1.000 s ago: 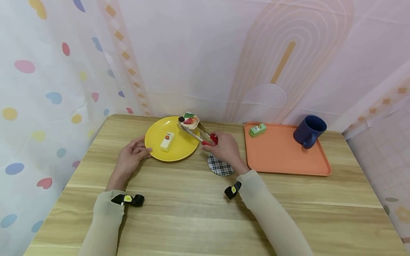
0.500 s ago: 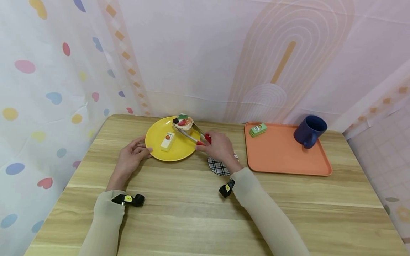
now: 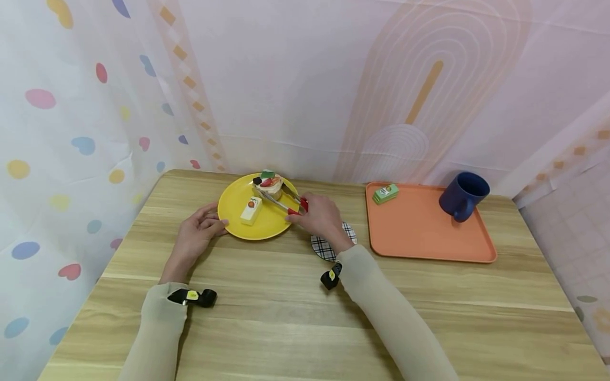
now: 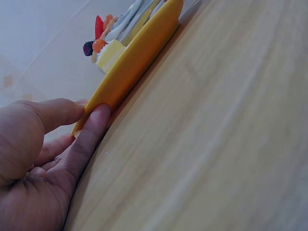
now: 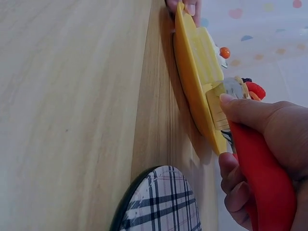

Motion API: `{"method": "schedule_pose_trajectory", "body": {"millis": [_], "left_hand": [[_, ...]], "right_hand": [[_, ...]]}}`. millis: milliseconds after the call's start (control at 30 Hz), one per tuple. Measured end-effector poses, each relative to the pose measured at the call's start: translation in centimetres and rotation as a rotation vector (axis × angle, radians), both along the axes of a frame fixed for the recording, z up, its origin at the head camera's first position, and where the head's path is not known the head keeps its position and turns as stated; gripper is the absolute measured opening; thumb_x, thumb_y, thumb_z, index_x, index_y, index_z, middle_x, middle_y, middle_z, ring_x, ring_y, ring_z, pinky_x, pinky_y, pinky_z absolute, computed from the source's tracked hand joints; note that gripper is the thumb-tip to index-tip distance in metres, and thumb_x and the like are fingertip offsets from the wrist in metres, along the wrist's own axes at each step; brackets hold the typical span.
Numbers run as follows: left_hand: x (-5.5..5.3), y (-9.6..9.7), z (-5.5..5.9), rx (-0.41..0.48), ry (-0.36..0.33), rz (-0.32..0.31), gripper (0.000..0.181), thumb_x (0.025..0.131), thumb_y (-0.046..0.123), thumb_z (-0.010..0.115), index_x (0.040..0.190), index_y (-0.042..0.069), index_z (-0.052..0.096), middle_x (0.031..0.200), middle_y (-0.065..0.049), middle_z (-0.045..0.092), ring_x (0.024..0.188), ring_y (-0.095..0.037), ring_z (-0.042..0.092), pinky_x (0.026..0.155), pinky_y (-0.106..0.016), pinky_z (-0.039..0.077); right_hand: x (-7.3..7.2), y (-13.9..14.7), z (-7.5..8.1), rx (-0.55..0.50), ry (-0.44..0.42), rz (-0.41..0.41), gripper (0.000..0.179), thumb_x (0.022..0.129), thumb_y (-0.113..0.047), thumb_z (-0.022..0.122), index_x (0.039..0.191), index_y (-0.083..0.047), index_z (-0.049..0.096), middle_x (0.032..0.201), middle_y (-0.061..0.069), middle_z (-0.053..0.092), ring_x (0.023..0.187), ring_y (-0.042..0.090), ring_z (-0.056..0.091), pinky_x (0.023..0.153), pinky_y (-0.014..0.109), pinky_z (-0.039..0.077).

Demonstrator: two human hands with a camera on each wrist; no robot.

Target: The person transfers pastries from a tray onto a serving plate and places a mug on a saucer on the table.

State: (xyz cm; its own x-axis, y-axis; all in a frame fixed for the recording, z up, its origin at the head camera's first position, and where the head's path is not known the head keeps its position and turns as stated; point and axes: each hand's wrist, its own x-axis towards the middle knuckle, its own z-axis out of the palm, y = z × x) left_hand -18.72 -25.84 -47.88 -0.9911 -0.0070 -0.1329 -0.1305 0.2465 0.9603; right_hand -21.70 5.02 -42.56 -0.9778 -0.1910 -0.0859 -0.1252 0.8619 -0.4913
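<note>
OK, right hand [image 3: 320,216]: grip curled round the red-handled tongs [image 5: 264,178], whose arms flank the fruit tart [image 3: 269,186]. Tart is on or just over the far part of the yellow plate [image 3: 271,226] (contact unclear). It lies left and away from that grip, along the tongs' long axis; right hand's nearer. Tart looks round, no long axis. Left hand [image 3: 195,233] pinches the plate's left rim.

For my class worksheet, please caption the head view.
Left hand holds a yellow plate; right hand grips tongs at a fruit-topped cake.
</note>
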Motion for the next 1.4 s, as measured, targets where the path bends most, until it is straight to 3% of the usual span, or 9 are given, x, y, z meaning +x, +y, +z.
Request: {"method": "schedule_pose_trajectory", "body": {"millis": [367, 633, 933, 1200, 1400], "left_hand": [[0.1, -0.3, 0.0, -0.015, 0.001, 0.004, 0.066, 0.101, 0.022, 0.068, 0.159, 0.012, 0.037, 0.110, 0.002, 0.063, 0.089, 0.001, 0.070, 0.083, -0.021, 0.064], [0.2, -0.1, 0.1, -0.012, -0.001, 0.003, 0.067, 0.100, 0.023, 0.069, 0.159, 0.013, 0.038, 0.112, 0.001, 0.063, 0.090, 0.001, 0.070, 0.084, -0.020, 0.064], [0.0, -0.1, 0.1, -0.001, 0.002, 0.001, 0.068, 0.100, 0.019, 0.068, 0.159, 0.011, 0.036, 0.109, 0.002, 0.064, 0.088, 0.001, 0.069, 0.082, -0.020, 0.064], [0.1, -0.2, 0.1, -0.004, -0.004, -0.002, 0.068, 0.100, 0.018, 0.068, 0.160, 0.011, 0.035, 0.110, 0.001, 0.063, 0.089, 0.002, 0.069, 0.083, -0.020, 0.064], [0.0, -0.3, 0.0, -0.008, 0.000, -0.004, 0.068, 0.101, 0.018, 0.067, 0.160, 0.012, 0.035, 0.114, -0.002, 0.062, 0.089, 0.002, 0.069, 0.083, -0.020, 0.064]], "right_hand": [[-0.6, -1.5, 0.4, 0.050, -0.041, -0.017, 0.066, 0.087, -0.057, 0.076, 0.134, -0.013, 0.063, 0.115, 0.002, 0.070, 0.098, 0.021, 0.061, 0.085, 0.036, 0.056], [-0.7, -1.6, 0.4, 0.067, -0.057, -0.033, 0.065, 0.086, -0.059, 0.076, 0.131, -0.013, 0.064, 0.113, 0.002, 0.069, 0.097, 0.021, 0.059, 0.081, 0.034, 0.054], [-0.9, -1.2, 0.1, 0.061, -0.042, -0.031, 0.073, 0.086, -0.059, 0.076, 0.142, -0.015, 0.060, 0.128, 0.003, 0.069, 0.108, 0.022, 0.062, 0.092, 0.039, 0.056], [-0.6, -0.8, 0.1, 0.051, -0.032, -0.017, 0.070, 0.085, -0.056, 0.078, 0.139, -0.015, 0.062, 0.124, 0.003, 0.070, 0.104, 0.021, 0.062, 0.088, 0.037, 0.057], [-0.4, -0.4, 0.1, 0.045, -0.024, -0.009, 0.066, 0.084, -0.057, 0.079, 0.131, -0.014, 0.064, 0.103, 0.000, 0.069, 0.088, 0.019, 0.060, 0.066, 0.029, 0.048]]}}
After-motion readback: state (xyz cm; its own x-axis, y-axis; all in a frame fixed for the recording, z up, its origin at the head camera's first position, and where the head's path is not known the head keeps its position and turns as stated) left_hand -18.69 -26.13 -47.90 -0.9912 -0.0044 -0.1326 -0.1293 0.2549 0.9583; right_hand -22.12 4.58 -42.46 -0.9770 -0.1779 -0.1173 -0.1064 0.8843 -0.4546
